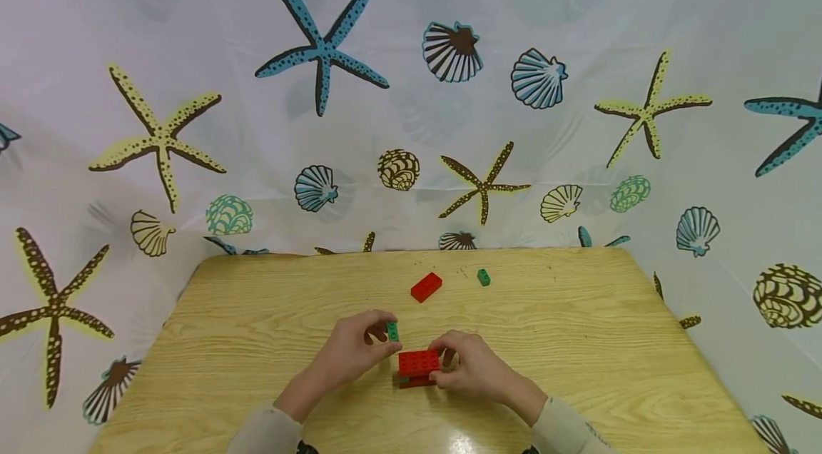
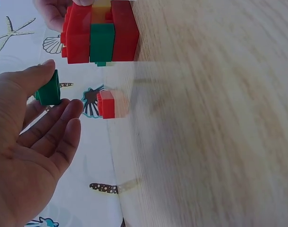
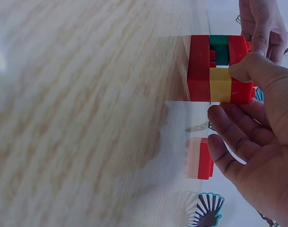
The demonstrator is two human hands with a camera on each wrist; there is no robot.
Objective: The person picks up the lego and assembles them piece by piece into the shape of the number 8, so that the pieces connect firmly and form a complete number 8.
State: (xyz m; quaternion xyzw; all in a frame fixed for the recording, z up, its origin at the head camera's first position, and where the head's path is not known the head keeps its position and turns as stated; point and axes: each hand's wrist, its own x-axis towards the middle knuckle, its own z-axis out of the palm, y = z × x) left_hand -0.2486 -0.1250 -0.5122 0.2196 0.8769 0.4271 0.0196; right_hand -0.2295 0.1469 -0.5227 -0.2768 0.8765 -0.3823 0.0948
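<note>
My left hand (image 1: 349, 347) pinches a small green toy brick (image 1: 393, 331) between thumb and fingers, just left of a brick stack and a little farther back. The stack (image 1: 419, 362) stands on the table near its front, with a red brick on top and another red one at the bottom. Between those two layers sit a green brick (image 3: 221, 49) and a yellow brick (image 3: 220, 84), with a gap between them on the near side. At the stack's right end, my right hand (image 1: 474, 370) holds it, thumb on the near side and fingertips behind.
Farther back on the wooden table (image 1: 578, 340) lies a loose red brick (image 1: 427, 288), set at a slant. To its right is a small green brick (image 1: 484, 277). A white curtain (image 1: 398, 125) printed with starfish and shells hangs behind and beside the table.
</note>
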